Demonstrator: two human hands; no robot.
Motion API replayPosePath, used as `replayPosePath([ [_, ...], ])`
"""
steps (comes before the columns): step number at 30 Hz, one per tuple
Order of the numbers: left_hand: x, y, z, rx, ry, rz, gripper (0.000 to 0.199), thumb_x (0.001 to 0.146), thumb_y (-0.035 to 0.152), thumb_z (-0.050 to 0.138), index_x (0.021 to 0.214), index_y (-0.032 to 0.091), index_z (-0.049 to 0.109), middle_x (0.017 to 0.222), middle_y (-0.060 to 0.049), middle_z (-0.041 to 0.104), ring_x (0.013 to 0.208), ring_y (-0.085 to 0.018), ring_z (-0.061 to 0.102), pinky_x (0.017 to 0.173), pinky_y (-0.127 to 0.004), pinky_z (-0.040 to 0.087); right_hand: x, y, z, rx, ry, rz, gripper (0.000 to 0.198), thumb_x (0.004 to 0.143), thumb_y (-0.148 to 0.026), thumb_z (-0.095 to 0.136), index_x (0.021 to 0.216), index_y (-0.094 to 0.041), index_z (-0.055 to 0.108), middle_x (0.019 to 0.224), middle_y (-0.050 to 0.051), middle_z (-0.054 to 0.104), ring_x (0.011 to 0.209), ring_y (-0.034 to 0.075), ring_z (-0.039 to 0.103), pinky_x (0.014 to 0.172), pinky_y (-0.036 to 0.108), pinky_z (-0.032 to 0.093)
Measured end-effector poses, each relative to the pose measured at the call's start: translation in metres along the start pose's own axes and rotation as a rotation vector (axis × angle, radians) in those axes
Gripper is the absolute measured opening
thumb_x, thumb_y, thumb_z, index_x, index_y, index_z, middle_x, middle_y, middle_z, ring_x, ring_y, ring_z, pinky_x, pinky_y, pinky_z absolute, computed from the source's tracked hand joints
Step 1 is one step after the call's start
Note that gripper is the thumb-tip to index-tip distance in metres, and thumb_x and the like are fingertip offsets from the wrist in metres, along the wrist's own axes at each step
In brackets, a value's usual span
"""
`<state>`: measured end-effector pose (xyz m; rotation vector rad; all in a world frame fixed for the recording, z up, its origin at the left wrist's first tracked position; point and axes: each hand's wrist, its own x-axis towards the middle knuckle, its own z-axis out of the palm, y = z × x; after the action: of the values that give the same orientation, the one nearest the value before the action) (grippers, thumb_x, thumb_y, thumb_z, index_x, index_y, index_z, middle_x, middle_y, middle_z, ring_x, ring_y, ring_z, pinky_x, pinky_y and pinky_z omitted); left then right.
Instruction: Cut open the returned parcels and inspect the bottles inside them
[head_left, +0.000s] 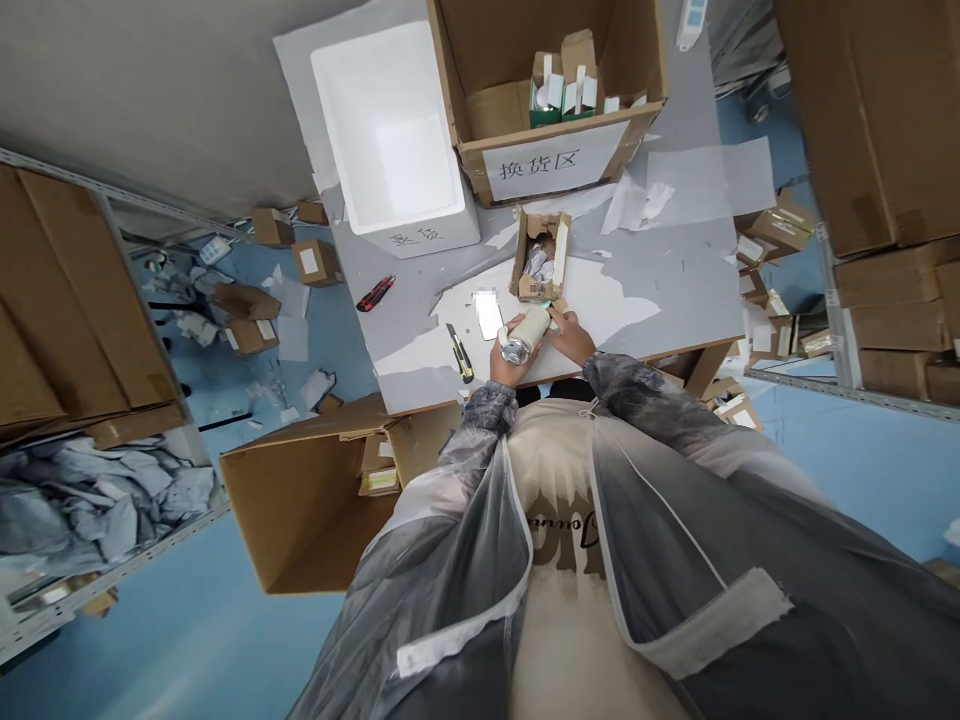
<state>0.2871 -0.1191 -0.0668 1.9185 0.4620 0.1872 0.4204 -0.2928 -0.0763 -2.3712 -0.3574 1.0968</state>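
Observation:
My left hand [510,368] is wrapped around a cream cylindrical bottle [533,326] with a shiny silver end, held tilted above the table's near edge. At the bottle's far end, the bent fingers of my right hand [573,338] grip it, beside something pale green; their tips are partly hidden. Just beyond lies an opened small cardboard box [559,265] with crumpled grey wrapping inside. A phone with a bright white screen [489,318] rests left of the bottle. Nearer my left wrist is a yellow-and-black utility knife [460,354].
A red-and-black utility knife [376,293] lies at the table's left. Behind stand a white foam box [450,222] and a large carton [469,160] holding small boxes. Another open carton [300,520] sits on the floor at left. Shelves with cartons flank both sides.

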Motion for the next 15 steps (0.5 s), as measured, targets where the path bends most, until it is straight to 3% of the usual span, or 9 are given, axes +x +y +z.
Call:
replayPosePath([
  [3,0.005,-0.003,-0.012,-0.005,0.033,0.011,0.073,0.105,0.072,0.095,0.156,0.022,0.078,0.155,-0.025,0.085,0.164,-0.043,0.078,0.142,-0.067,0.064,-0.003,-0.008,-0.003,0.010,0.026,0.062,0.075,0.117,-0.038,0.063,0.192,-0.030,0.055,0.159,0.019,0.064,0.113,0.036,0.084,0.116,0.057,0.073],
  [7,0.004,-0.004,-0.024,0.034,-0.032,-0.027,0.069,0.099,0.069,0.100,0.146,0.022,0.080,0.148,-0.023,0.089,0.155,-0.043,0.084,0.140,-0.068,0.066,0.000,-0.013,-0.012,0.041,0.036,0.090,0.082,0.118,-0.041,0.064,0.196,-0.025,0.042,0.172,0.024,0.062,0.127,0.041,0.083,0.119,0.057,0.072],
  [12,0.002,-0.002,-0.026,-0.064,0.061,-0.015,0.078,0.102,0.081,0.094,0.151,0.024,0.072,0.158,-0.026,0.084,0.158,-0.042,0.083,0.142,-0.069,0.064,0.010,-0.010,-0.020,0.040,-0.032,0.027,0.089,0.117,-0.046,0.067,0.200,-0.030,0.041,0.167,0.023,0.068,0.116,0.041,0.083,0.107,0.055,0.074],
  [15,0.014,0.002,-0.021,-0.060,0.032,0.001,0.078,0.100,0.080,0.097,0.151,0.024,0.074,0.161,-0.025,0.083,0.157,-0.044,0.083,0.143,-0.072,0.063,0.010,-0.010,-0.018,0.034,-0.021,0.011,0.091,0.114,-0.040,0.068,0.201,-0.030,0.042,0.162,0.023,0.067,0.111,0.041,0.083,0.104,0.056,0.075],
])
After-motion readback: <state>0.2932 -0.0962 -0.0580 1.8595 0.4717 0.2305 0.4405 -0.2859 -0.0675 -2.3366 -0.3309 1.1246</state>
